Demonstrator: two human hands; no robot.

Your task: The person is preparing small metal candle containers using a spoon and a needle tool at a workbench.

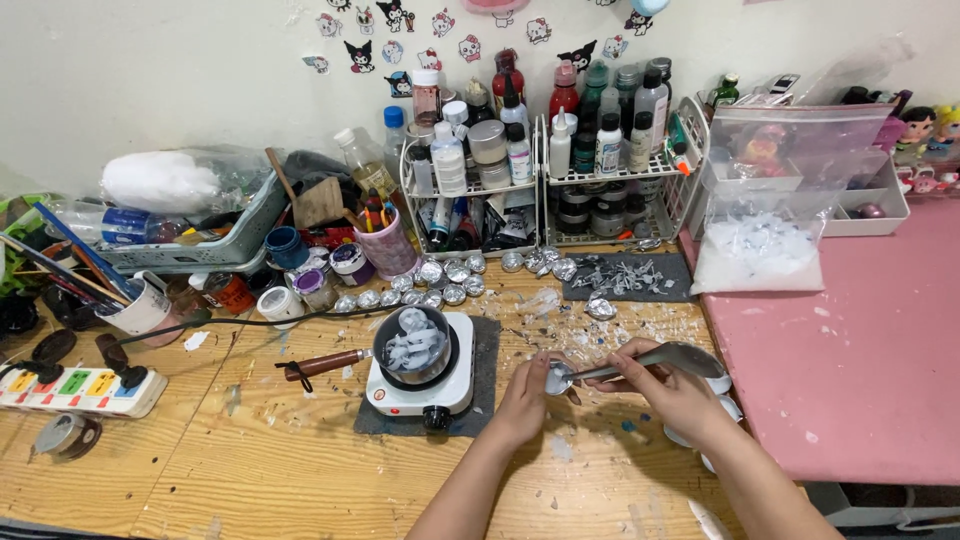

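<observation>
The metal spoon (640, 362) is clamped in our right hand (672, 392) above the wooden table (250, 450), its bowl meeting a small silver foil cup (557, 378) pinched in our left hand (523, 398). Just left, a small pot (412, 345) sits on a white hotplate (420, 385).

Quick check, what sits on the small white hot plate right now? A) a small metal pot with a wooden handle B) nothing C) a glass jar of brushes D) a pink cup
A: a small metal pot with a wooden handle sits on the white hot plate, with pale lumps inside it, while both hands, left hand and right hand, work to its right with a metal spoon.
</observation>
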